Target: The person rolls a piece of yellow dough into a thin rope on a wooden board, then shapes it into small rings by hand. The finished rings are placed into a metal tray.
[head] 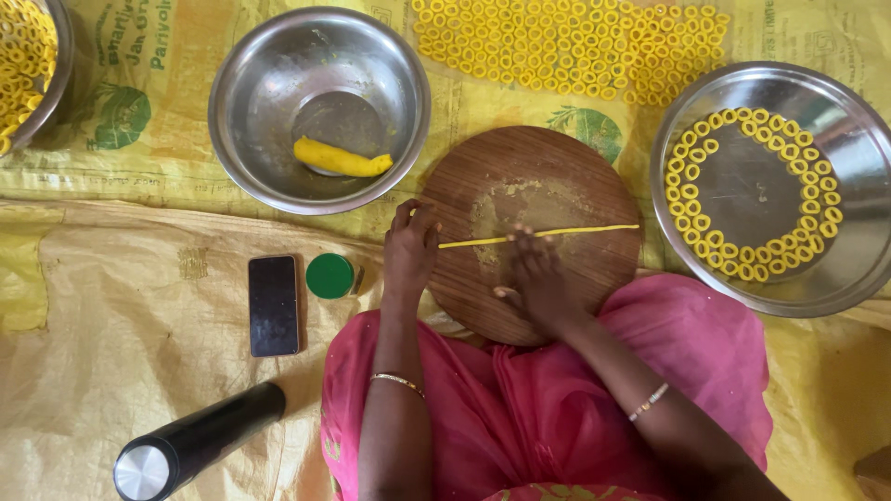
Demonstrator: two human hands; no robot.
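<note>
**Head view: rolling the strand thin and even**

Head view has you at the round board in the middle of the frame, and a thin yellow dough strand runs across it, left to right. Your right hand lies flat and open on the strand near its middle, fingers spread. Your left hand sits at the board's left edge, fingertips loosely curled on the strand's left end; neither hand grips anything, and they are apart.

Keep the pressure light, I'd say: the strand already looks slim, and a heavy palm could flatten or snap it. Work your flat fingers outward from the centre so the thickness stays even, and let the left fingertips only steady the end, not pinch it. The right end lies close to the board's rim, so watch it doesn't roll off.

Upper left of centre, the steel bowl holds a dough lump. At right, the tray carries rings in a loop. More rings dry on the sheet up top. Phone, green lid and dark flask lie lower left.
</note>
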